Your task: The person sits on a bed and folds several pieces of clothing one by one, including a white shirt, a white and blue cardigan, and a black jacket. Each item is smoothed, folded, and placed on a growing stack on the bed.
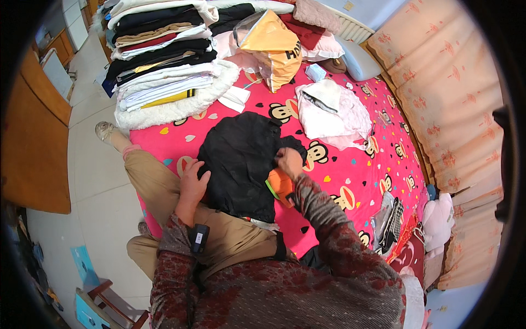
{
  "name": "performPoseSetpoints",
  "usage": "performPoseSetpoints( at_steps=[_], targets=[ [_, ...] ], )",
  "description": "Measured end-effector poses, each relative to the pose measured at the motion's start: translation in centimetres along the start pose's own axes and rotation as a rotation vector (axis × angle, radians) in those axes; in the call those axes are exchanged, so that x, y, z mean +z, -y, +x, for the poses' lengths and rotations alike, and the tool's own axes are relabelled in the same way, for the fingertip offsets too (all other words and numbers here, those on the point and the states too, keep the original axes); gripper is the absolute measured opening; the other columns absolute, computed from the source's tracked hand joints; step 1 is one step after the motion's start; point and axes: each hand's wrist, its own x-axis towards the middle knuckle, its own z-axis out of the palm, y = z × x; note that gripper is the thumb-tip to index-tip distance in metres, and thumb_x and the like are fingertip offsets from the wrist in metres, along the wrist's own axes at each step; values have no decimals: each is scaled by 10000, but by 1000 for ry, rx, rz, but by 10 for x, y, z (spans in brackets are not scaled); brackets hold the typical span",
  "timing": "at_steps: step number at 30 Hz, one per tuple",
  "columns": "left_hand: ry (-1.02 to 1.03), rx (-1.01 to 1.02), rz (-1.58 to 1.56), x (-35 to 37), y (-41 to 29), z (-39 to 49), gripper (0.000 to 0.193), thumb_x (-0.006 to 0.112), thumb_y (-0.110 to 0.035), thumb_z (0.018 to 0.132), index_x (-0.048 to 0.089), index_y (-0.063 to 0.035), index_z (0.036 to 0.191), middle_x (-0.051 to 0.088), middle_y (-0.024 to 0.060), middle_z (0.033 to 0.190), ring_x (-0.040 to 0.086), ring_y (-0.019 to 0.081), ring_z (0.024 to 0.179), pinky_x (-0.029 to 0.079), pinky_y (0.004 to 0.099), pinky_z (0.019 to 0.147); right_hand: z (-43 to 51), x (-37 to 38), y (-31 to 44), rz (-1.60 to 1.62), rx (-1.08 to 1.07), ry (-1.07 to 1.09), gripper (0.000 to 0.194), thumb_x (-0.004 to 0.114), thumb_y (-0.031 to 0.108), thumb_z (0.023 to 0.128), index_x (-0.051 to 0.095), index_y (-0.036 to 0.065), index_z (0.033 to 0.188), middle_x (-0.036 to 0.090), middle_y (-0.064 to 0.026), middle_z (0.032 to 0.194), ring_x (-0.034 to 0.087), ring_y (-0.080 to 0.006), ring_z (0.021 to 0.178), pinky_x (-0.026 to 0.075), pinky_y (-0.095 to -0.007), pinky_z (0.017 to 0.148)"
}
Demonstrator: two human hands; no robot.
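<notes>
A black cloth garment (242, 164) lies spread and wrinkled on the bed in front of my lap. At its left edge rests my left hand (193, 185), fingers apart, with the fingertips touching the fabric. My right hand (290, 162) is on the garment's right side, its fingers curled onto a bunched black part (295, 144) that looks like a sleeve. Below that hand lies an orange cloth item (280, 183) with a green edge, partly covered by the garment and my wrist.
Stacked folded clothes (164, 61) stand at the upper left on a fluffy white item (176, 111). A yellow plastic bag (271, 49), a white knit hat (324, 94) on pale pink clothing (349, 115), and a small blue-white pack (315, 72) lie beyond. Packaged items (388, 224) sit at right.
</notes>
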Motion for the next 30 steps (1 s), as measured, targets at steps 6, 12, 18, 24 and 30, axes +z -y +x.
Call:
performPoseSetpoints(
  at_steps=[6, 12, 18, 24, 30],
  targets=[
    [16, 6, 39, 0, -12, -5, 545, 743, -332, 826, 603, 7, 1229, 575, 198, 1302, 523, 372, 1234, 430, 418, 1029, 51, -75, 88, 959, -267, 126, 134, 641, 8, 875, 660, 12, 1007, 653, -77, 1137, 593, -175, 1042, 452, -339, 896],
    [98, -46, 156, -2, -13, -5, 571, 724, -343, 833, 571, 23, 1244, 578, 210, 1267, 530, 397, 1192, 442, 443, 999, 2, -59, 85, 530, -360, -55, 705, 728, 125, 830, 409, 77, 1456, 395, -168, 1501, 405, -320, 1377, 335, -418, 1122],
    [146, -47, 240, 3, -3, -3, 571, 705, -363, 838, 561, 5, 1250, 569, 211, 1263, 528, 403, 1180, 457, 470, 966, -98, 25, -7, 140, -43, -76, 636, 794, 196, 712, 547, 42, 1278, 556, -231, 1260, 528, -384, 1207, 429, -458, 1024],
    [147, -86, 251, 1, -4, -6, 602, 701, -395, 842, 547, 4, 1266, 577, 212, 1271, 557, 391, 1166, 467, 470, 955, -65, -31, -74, 1175, 296, -318, 420, 677, -63, 769, 589, 31, 1169, 653, -84, 1075, 655, -209, 930, 566, -355, 827],
    [129, -149, 220, 3, -7, -4, 613, 694, -434, 851, 548, 3, 1256, 638, 218, 1174, 600, 400, 1101, 482, 469, 918, -18, -67, -81, 267, 54, -751, 612, 742, 168, 830, 491, -33, 1351, 549, -226, 1302, 508, -342, 1230, 405, -397, 1039]
  ],
)
